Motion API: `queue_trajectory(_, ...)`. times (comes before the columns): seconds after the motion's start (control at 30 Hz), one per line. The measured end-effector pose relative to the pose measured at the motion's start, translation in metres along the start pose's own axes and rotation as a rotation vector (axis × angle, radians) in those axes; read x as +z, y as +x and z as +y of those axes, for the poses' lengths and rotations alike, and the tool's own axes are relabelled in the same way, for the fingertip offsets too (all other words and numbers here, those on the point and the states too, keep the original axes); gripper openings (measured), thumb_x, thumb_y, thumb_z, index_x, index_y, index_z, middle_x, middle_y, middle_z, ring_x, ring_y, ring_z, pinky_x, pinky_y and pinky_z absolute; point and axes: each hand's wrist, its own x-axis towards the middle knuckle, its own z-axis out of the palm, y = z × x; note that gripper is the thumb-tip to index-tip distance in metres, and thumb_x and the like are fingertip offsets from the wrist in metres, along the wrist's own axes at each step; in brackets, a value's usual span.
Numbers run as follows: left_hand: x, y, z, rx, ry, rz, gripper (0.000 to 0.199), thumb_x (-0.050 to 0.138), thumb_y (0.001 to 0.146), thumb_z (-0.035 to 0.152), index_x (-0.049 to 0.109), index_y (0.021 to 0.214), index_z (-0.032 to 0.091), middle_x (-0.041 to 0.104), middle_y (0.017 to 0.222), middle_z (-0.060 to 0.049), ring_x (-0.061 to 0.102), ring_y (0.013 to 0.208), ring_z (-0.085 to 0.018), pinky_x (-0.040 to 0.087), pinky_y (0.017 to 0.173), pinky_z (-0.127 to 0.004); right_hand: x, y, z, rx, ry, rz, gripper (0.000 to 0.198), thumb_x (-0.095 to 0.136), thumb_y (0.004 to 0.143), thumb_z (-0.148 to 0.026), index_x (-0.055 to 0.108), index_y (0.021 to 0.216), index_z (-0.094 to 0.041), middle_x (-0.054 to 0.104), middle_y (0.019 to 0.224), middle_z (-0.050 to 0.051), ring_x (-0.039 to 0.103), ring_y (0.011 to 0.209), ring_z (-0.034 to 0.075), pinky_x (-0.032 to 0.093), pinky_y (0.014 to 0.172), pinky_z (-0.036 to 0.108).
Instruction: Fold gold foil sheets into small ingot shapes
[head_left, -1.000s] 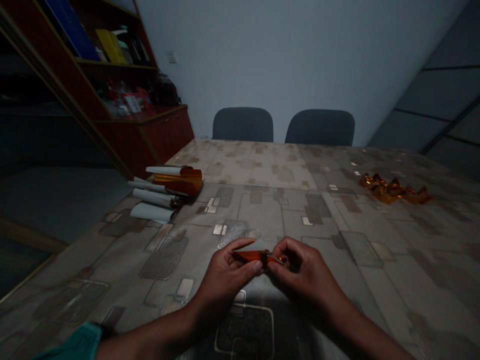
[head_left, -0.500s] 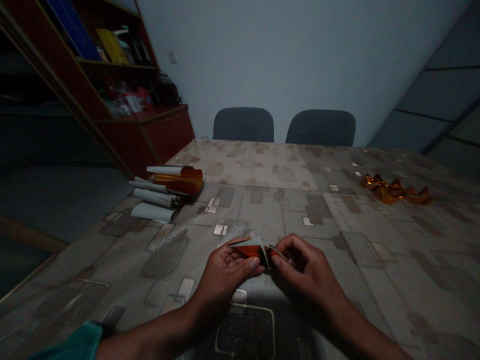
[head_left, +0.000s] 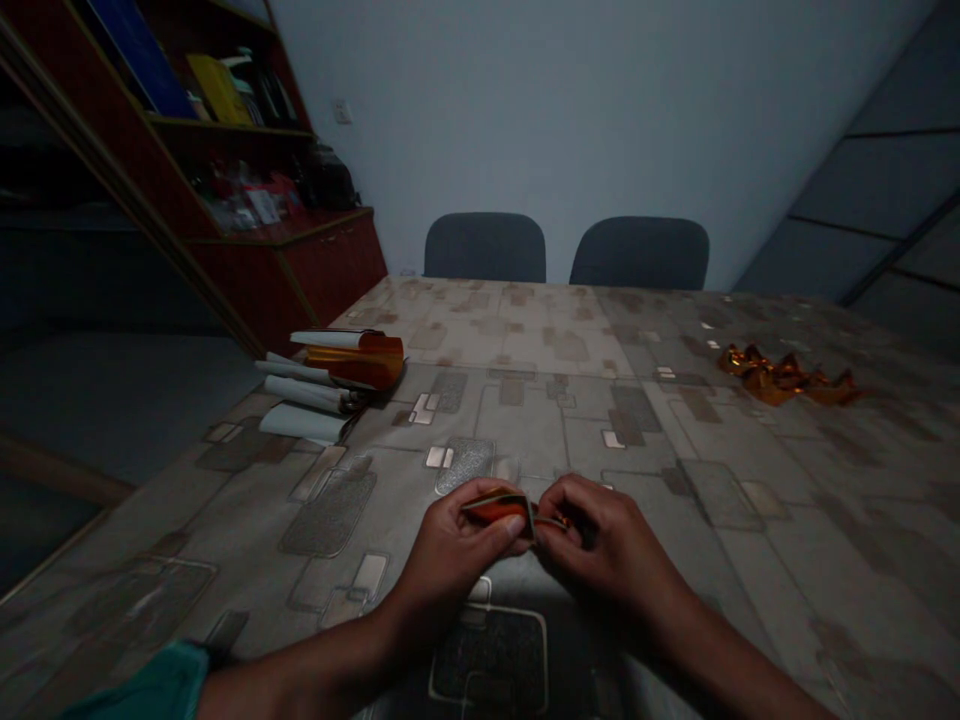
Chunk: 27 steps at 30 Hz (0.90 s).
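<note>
A small piece of folded gold foil paper (head_left: 501, 508) with a pale back is held between both hands, just above the table near its front. My left hand (head_left: 466, 535) is closed on its left part, the thumb lying across the front face. On the right part, my right hand (head_left: 592, 525) pinches the paper between thumb and curled fingers. An upright fold stands between the two thumbs. Parts of the paper are hidden behind the fingers.
Loosely curled gold foil sheets (head_left: 337, 375) with pale backs lie at the table's left edge. Several folded gold foil ingots (head_left: 787, 378) sit at the right. Two dark chairs (head_left: 486, 246) stand behind the patterned tablecloth (head_left: 525, 340); a wooden cabinet (head_left: 330, 265) is at the left.
The pale flap that stood up at the middle of the paper is now folded down, and more orange-gold shows. My right fingers have closed in nearer to my left hand.
</note>
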Motion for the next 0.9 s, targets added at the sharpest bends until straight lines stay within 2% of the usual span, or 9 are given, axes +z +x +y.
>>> queue_trajectory(0.17,0.0016,0.0,0.0045,-0.079,-0.058,0.056,0.033,0.087,0.067,0.029,0.064,0.086,0.014,0.07,0.081,-0.002,0.069,0.075,-0.015,0.058,0.071,-0.026,-0.0024,-0.0004,-0.0025,0.017,0.109,-0.054,0.004,0.059,0.082,-0.022,0.061,0.079,-0.021,0.058,0.069,-0.001,0.052,0.062,0.015,0.037,0.056,0.027)
queue_trajectory(0.23,0.0033,-0.0008,0.0069,-0.088,-0.075,0.078,0.034,0.087,0.067,0.029,0.063,0.085,0.014,0.07,0.08,-0.001,0.068,0.075,-0.014,0.058,0.07,-0.025,-0.003,-0.0003,-0.0031,0.031,0.175,-0.058,0.007,0.059,0.085,-0.027,0.061,0.088,-0.021,0.061,0.076,0.001,0.055,0.068,0.017,0.04,0.06,0.028)
queue_trajectory(0.3,0.0044,-0.0015,0.0081,-0.092,-0.084,0.082,0.034,0.087,0.067,0.029,0.063,0.086,0.015,0.069,0.08,-0.001,0.068,0.075,-0.014,0.058,0.069,-0.024,-0.0029,-0.0005,-0.0027,0.023,0.191,-0.051,0.007,0.058,0.086,-0.027,0.06,0.088,-0.021,0.061,0.079,0.002,0.055,0.071,0.017,0.041,0.063,0.029)
queue_trajectory(0.4,0.0049,-0.0019,0.0077,-0.089,-0.098,0.059,0.035,0.088,0.067,0.028,0.063,0.088,0.015,0.07,0.081,-0.001,0.068,0.076,-0.014,0.058,0.072,-0.025,-0.0021,-0.0016,-0.0007,0.035,0.198,-0.049,0.005,0.059,0.086,-0.026,0.058,0.084,-0.021,0.059,0.075,0.0,0.053,0.068,0.016,0.039,0.062,0.029)
queue_trajectory(0.6,0.0047,-0.0014,0.0055,-0.055,-0.175,0.028,0.04,0.089,0.066,0.026,0.063,0.094,0.014,0.074,0.085,-0.003,0.072,0.08,-0.016,0.058,0.078,-0.027,0.0001,-0.0026,0.0008,0.202,0.404,-0.009,0.009,0.061,0.084,-0.027,0.056,0.08,-0.021,0.052,0.063,-0.004,0.046,0.055,0.012,0.033,0.049,0.024)
queue_trajectory(0.73,0.0044,-0.0024,0.0032,-0.046,-0.141,0.02,0.047,0.09,0.064,0.025,0.062,0.1,0.013,0.077,0.085,-0.005,0.073,0.075,-0.015,0.058,0.077,-0.025,0.0023,-0.0011,0.001,0.257,0.415,0.012,0.01,0.062,0.082,-0.027,0.056,0.078,-0.02,0.052,0.056,-0.005,0.043,0.047,0.011,0.03,0.044,0.023)
queue_trajectory(0.8,0.0041,-0.0034,0.0029,-0.035,-0.106,0.008,0.047,0.09,0.065,0.026,0.063,0.101,0.012,0.077,0.083,-0.005,0.073,0.074,-0.014,0.057,0.076,-0.023,0.003,-0.0009,0.0021,0.21,0.328,0.043,0.008,0.063,0.08,-0.025,0.058,0.077,-0.02,0.054,0.059,-0.004,0.045,0.049,0.011,0.031,0.045,0.023)
queue_trajectory(0.9,0.0036,-0.0048,0.0039,-0.019,-0.052,-0.004,0.044,0.088,0.068,0.027,0.064,0.101,0.012,0.077,0.084,-0.004,0.072,0.076,-0.013,0.055,0.074,-0.02,0.0034,-0.0015,0.0044,0.009,0.114,0.067,0.006,0.062,0.08,-0.02,0.061,0.074,-0.019,0.059,0.069,0.001,0.053,0.059,0.014,0.039,0.053,0.026)
